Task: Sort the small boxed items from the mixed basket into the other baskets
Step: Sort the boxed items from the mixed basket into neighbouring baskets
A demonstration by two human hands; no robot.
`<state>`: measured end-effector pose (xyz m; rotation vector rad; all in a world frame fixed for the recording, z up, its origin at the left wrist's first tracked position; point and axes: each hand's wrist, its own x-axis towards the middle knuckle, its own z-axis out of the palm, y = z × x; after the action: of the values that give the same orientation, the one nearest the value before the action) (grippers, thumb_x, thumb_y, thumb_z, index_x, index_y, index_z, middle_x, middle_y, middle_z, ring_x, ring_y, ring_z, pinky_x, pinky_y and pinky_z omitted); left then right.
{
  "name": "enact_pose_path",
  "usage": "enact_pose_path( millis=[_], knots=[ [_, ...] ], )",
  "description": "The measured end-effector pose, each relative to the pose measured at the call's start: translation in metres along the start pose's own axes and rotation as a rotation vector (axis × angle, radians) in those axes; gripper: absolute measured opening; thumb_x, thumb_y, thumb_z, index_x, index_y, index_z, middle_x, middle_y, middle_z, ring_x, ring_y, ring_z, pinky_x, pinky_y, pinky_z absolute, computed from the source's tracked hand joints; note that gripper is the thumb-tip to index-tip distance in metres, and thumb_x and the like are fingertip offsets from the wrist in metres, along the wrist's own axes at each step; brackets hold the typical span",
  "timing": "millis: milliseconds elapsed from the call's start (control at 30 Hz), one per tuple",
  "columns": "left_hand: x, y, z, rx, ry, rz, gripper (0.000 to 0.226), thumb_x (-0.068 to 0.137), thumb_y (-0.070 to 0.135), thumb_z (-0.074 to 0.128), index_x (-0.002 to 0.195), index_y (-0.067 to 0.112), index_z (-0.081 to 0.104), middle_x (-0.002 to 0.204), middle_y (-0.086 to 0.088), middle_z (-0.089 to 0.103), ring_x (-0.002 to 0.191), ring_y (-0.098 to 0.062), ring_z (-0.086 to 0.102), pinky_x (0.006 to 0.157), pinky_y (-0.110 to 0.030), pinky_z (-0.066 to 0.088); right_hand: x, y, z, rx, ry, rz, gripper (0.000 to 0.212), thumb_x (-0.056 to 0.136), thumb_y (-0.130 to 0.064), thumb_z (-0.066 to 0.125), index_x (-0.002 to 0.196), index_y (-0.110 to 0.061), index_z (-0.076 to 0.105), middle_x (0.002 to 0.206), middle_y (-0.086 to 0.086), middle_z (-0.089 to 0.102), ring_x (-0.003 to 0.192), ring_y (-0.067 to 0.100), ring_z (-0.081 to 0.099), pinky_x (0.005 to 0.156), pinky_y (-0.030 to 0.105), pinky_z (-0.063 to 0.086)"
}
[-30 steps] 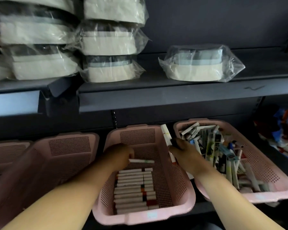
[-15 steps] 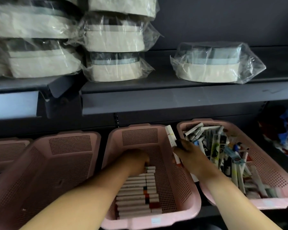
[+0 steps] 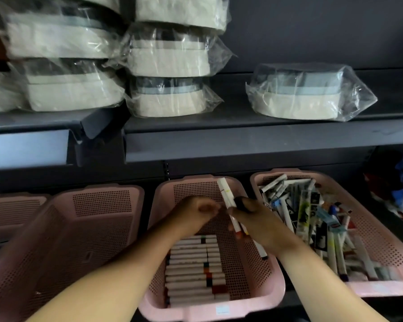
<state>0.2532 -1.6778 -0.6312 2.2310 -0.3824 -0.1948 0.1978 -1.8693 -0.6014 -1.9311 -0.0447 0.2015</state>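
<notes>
The slim white boxes point(image 3: 226, 194) held in the right hand point(image 3: 263, 228) are long, narrow cartons, pale along most of their length with a coloured band near the lower end, red or orange on the ones that show; they stand tilted, upper ends leaning far and left, over the right side of the middle basket point(image 3: 275, 296). The right fingers point(image 3: 249, 214) are curled round this small bundle at its middle. The left hand point(image 3: 191, 217) hovers just left of the bundle above the same basket, its fingers point(image 3: 207, 208) bent and blurred, and I cannot tell whether they pinch anything or touch the bundle. In the bottom of the middle basket, a pink perforated plastic one, a sorted row of boxes point(image 3: 193, 268) lies flat, side by side, each crosswise, with small dark, orange or red marks toward their right ends. The right basket point(image 3: 382, 290), pink as well, holds a mixed jumble of boxes point(image 3: 312, 217) lying at all angles, white, black and blue-topped. Any print on the cartons is too small to read. A pale sticker point(image 3: 221, 310) on the near rim of the middle basket cannot be read either. A left basket point(image 3: 68, 228) of the same kind stands beside the middle one. On the shelf point(image 3: 242, 145) above sit cream containers in clear plastic bags point(image 3: 307, 94).
</notes>
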Motion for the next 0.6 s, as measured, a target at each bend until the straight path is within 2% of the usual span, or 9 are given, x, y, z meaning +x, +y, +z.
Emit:
enact_pose_path(
  millis=[67,133,233,333,400,467,533,600],
  knots=[
    [-0.003,0.015,-0.006,-0.269,0.034,-0.051,0.017,0.104,0.025,0.061,0.099,0.035,0.075,0.088,0.013,0.076,0.084,-0.005,0.069,0.076,-0.023,0.051,0.001,-0.004,0.006,-0.042,-0.024,-0.003,0.014,0.101,-0.036,0.055,0.109,-0.033,0.066,0.082,-0.001,0.076,0.074,0.021,0.072,0.074,0.039,0.058],
    [-0.007,0.022,-0.012,-0.411,0.069,-0.092,0.015,0.103,0.026,0.062,0.1,0.029,0.076,0.086,0.008,0.077,0.081,-0.007,0.069,0.075,-0.026,0.05,0.001,-0.009,0.012,-0.042,-0.049,-0.009,0.016,0.102,-0.037,0.054,0.111,-0.032,0.065,0.084,-0.002,0.077,0.067,0.013,0.069,0.066,0.032,0.053],
    [-0.01,0.017,-0.017,-0.438,0.113,-0.099,0.012,0.103,0.025,0.063,0.101,0.026,0.075,0.089,0.004,0.078,0.078,-0.007,0.07,0.072,-0.025,0.051,0.002,-0.017,0.02,-0.04,-0.061,-0.007,0.016,0.104,-0.035,0.051,0.11,-0.03,0.064,0.088,0.0,0.077,0.064,0.012,0.068,0.057,0.024,0.048],
    [-0.009,0.009,-0.025,-0.48,0.193,-0.121,0.01,0.105,0.023,0.061,0.102,0.024,0.071,0.089,0.004,0.077,0.074,-0.005,0.073,0.067,-0.023,0.051,0.007,-0.016,0.023,-0.06,-0.034,0.007,0.013,0.104,-0.034,0.05,0.101,-0.035,0.062,0.093,-0.002,0.076,0.062,0.01,0.068,0.048,0.018,0.046],
    [-0.006,0.003,-0.033,-0.373,0.247,-0.109,0.014,0.106,0.024,0.059,0.113,0.026,0.071,0.099,0.004,0.074,0.083,-0.005,0.072,0.07,-0.021,0.054,0.01,-0.013,0.022,-0.022,0.018,0.04,0.013,0.104,-0.034,0.05,0.097,-0.036,0.061,0.093,-0.002,0.075,0.061,0.012,0.067,0.05,0.021,0.046],
    [-0.001,-0.006,-0.037,-0.144,0.27,-0.06,0.023,0.107,0.025,0.057,0.125,0.025,0.07,0.109,0.004,0.072,0.096,-0.008,0.069,0.083,-0.027,0.056,0.015,-0.006,0.02,0.016,0.06,0.077,0.011,0.103,-0.033,0.05,0.1,-0.033,0.06,0.087,-0.001,0.076,0.061,0.014,0.066,0.053,0.028,0.047],
    [0.0,-0.01,-0.034,0.071,0.266,0.017,0.022,0.106,0.025,0.058,0.122,0.023,0.073,0.105,0.005,0.071,0.094,-0.01,0.067,0.083,-0.031,0.054,0.018,0.001,0.018,0.027,0.078,0.084,0.01,0.103,-0.033,0.051,0.102,-0.032,0.06,0.084,-0.002,0.077,0.061,0.017,0.067,0.054,0.03,0.047],
    [0.002,-0.013,-0.026,0.283,0.154,0.082,0.017,0.106,0.027,0.059,0.106,0.025,0.075,0.093,0.007,0.068,0.084,-0.009,0.063,0.072,-0.033,0.049,0.018,0.005,0.016,0.022,0.079,0.069,0.011,0.103,-0.033,0.05,0.103,-0.03,0.061,0.084,0.0,0.076,0.062,0.018,0.067,0.054,0.03,0.047]
  ],
)
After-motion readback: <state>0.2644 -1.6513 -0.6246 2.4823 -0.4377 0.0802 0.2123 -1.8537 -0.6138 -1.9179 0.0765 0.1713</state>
